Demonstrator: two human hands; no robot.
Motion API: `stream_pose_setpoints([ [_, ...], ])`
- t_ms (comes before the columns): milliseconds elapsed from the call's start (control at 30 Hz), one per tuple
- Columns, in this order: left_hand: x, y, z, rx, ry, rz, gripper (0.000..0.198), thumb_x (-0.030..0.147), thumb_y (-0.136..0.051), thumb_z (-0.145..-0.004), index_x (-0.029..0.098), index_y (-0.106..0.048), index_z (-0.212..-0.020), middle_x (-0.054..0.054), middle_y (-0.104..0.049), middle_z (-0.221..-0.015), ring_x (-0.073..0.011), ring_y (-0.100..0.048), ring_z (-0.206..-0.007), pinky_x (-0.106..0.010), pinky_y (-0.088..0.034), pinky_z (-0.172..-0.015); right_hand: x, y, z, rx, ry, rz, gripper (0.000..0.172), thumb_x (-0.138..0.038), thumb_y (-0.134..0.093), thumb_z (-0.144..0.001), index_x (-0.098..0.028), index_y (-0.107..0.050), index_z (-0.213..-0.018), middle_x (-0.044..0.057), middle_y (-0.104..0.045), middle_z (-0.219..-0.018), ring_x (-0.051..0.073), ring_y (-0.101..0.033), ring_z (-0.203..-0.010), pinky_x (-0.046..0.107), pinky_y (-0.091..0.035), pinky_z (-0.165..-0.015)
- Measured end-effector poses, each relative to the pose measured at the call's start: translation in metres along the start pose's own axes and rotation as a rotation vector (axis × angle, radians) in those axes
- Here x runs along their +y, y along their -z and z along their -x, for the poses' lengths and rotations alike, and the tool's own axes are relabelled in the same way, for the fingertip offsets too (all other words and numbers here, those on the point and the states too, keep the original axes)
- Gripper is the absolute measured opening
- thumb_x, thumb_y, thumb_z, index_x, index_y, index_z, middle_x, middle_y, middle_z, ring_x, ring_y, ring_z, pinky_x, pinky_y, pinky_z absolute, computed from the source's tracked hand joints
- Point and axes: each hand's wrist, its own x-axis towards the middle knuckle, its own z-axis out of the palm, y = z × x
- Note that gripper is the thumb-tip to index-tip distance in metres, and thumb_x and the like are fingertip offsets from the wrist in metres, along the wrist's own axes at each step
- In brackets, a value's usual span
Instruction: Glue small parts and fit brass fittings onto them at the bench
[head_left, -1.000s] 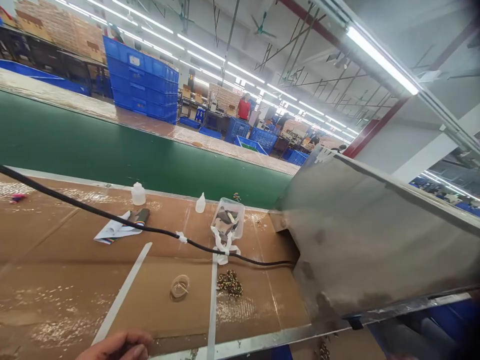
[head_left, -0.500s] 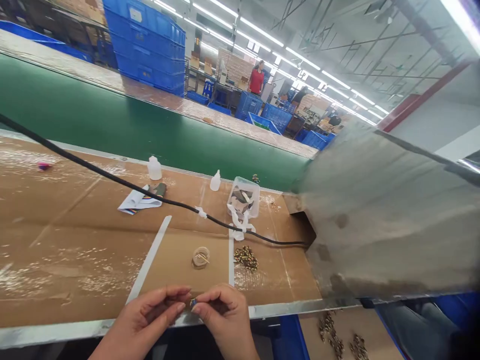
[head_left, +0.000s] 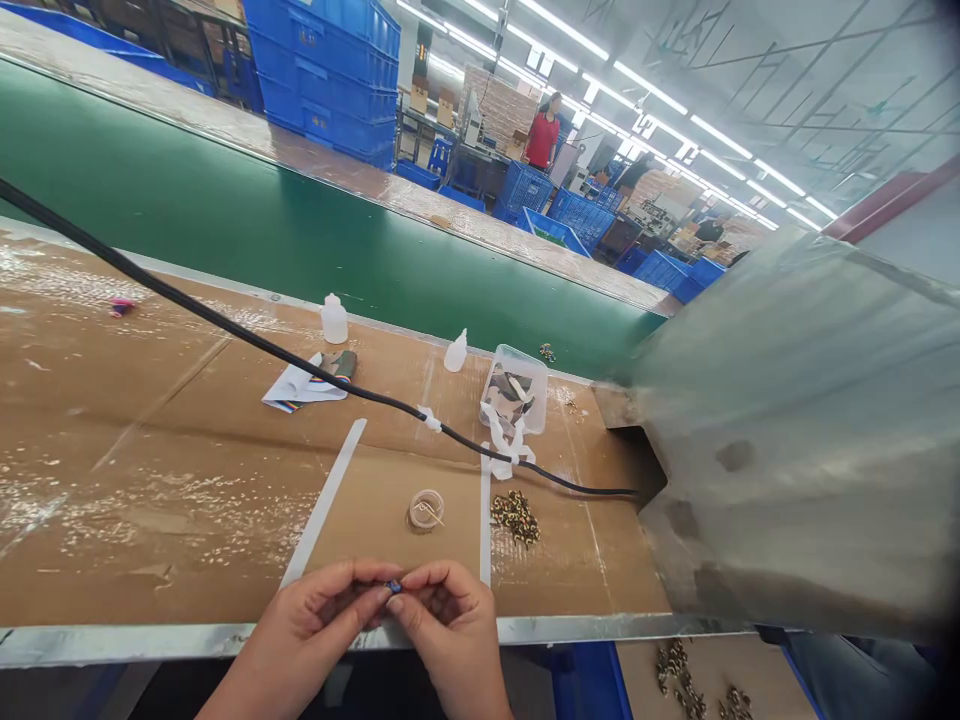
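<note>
My left hand (head_left: pixel 315 630) and my right hand (head_left: pixel 446 630) meet at the near edge of the cardboard-covered bench (head_left: pixel 150 480). Both pinch one tiny blue part (head_left: pixel 392 586) between thumb and fingertips. Just beyond them lie a small round clear cap (head_left: pixel 425 511) and a pile of small dark-and-gold metal pieces (head_left: pixel 516 516). A black cable (head_left: pixel 225 330) crosses the bench from the left to a big grey metal housing (head_left: pixel 810 440).
A clear plastic tub (head_left: pixel 516 388) with white scraps, two small white bottles (head_left: pixel 334 320), and a folded paper (head_left: pixel 300 388) lie farther back. A green conveyor belt (head_left: pixel 225 230) runs behind the bench. Blue crates (head_left: pixel 322 70) and a person in red (head_left: pixel 544 135) stand far off.
The view has tilted down. A second ago only part of one hand showed at the bottom edge; both hands now sit in view, pinched together on the blue part.
</note>
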Motion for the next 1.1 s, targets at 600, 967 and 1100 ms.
stream_pose_setpoints([
  [600,-0.016,0.006,-0.005,0.013,-0.181,-0.311,0.018,0.03,-0.064,-0.085,0.028,-0.076,-0.098,-0.001,-0.079,-0.088,-0.0191,-0.075,-0.077,-0.02,-0.06,-0.071,-0.012,0.015,-0.005,0.137,0.381,0.51,0.007,-0.021,-0.067,-0.083,-0.021,-0.067,-0.076,0.0,-0.062,-0.07,0.015,-0.057,-0.063,0.023,-0.045,-0.057],
  [967,-0.019,0.009,-0.01,-0.007,-0.172,-0.309,0.018,0.033,-0.06,-0.089,0.027,-0.072,-0.101,0.0,-0.078,-0.085,-0.0179,-0.074,-0.074,-0.019,-0.059,-0.071,-0.017,0.027,-0.024,0.228,0.579,0.765,0.018,-0.021,-0.068,-0.085,-0.025,-0.07,-0.102,0.004,-0.063,-0.088,0.018,-0.057,-0.078,0.028,-0.045,-0.069],
  [1100,-0.021,0.009,-0.009,-0.026,-0.121,-0.259,0.021,0.036,-0.056,-0.092,0.026,-0.071,-0.102,-0.002,-0.076,-0.089,-0.0195,-0.072,-0.08,-0.022,-0.058,-0.073,-0.019,0.028,-0.022,0.256,0.57,0.749,0.005,-0.019,-0.065,-0.086,-0.022,-0.067,-0.083,0.001,-0.059,-0.076,0.016,-0.053,-0.069,0.025,-0.042,-0.062],
])
